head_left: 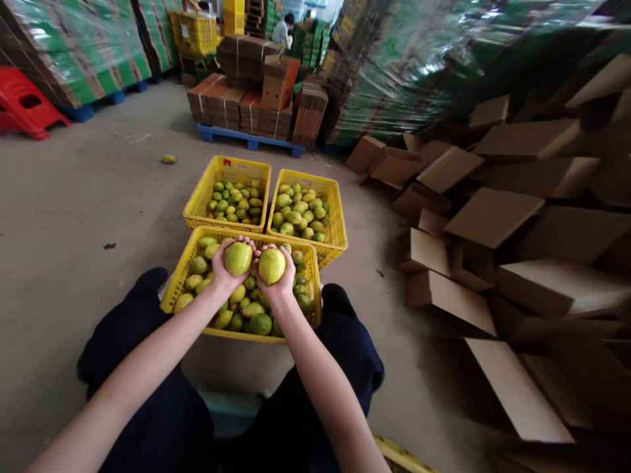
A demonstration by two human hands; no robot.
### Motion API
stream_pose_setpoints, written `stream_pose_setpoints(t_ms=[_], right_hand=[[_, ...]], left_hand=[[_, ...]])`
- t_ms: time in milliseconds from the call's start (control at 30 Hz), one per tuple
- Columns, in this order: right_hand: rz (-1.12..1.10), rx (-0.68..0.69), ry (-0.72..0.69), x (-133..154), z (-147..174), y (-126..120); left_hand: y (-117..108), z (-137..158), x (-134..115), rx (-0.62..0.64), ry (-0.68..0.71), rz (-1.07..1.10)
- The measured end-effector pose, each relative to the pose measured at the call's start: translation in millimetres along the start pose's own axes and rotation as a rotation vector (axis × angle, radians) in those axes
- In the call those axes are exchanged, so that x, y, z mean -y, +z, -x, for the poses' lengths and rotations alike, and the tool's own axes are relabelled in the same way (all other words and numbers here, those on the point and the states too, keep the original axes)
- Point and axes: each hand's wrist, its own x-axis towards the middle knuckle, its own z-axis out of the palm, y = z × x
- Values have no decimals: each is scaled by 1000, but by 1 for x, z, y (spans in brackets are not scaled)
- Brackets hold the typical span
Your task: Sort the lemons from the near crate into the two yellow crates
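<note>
My left hand (224,274) cups a greenish-yellow lemon (238,258), fingers curled beneath it. Beside it, my right hand (284,281) holds a yellower lemon (271,266) in the same way, and the fingertips of both hands come close together. Both hands are above a yellow plastic crate (180,279) between my knees, filled with green and yellow lemons (260,323). Behind it stand two more yellow crates, the left one (197,190) and the right one (338,220), each containing lemons. My hands and forearms hide part of the near crate's contents.
A heap of cardboard boxes (495,217) lies on the right. Ahead, flattened cartons (217,102) rest on a blue pallet (251,140). One lemon (168,159) lies on the floor. A red stool (29,105) stands at left; a person (282,31) is far back.
</note>
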Motion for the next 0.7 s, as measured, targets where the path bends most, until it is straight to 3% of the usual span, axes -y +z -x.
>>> stream_pose_setpoints(t_ms=[200,400,567,700], right_hand=[[36,58,113,-6,-1,3],[46,-14,131,-9,-2,1],[11,-78,71,6,-1,4],[-50,-96,-52,32,3,12]], left_hand=[[1,6,-7,4,77,-98],[-9,2,-7,-23,104,-229],[-14,0,1,-78,71,-207],[-21,9,14,-82,-37,-184]])
